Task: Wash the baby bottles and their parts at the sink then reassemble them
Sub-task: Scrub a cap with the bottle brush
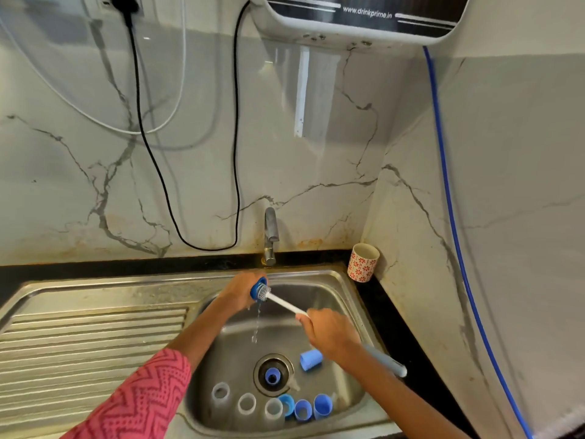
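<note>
We hold a blue bottle collar [257,288] curled in our left hand [242,291] under the tap [270,237], over the sink [335,282]; our right hand [329,335] grips the bottle brush [286,304], its shaft slanting up-left, bristles inside the ring

Water purifier [364,17], far wall, top right: "www.drinkprime.in" in white letters on its dark panel.
Paper cup [363,262]: red flower pattern, apparently no lettering.
</note>
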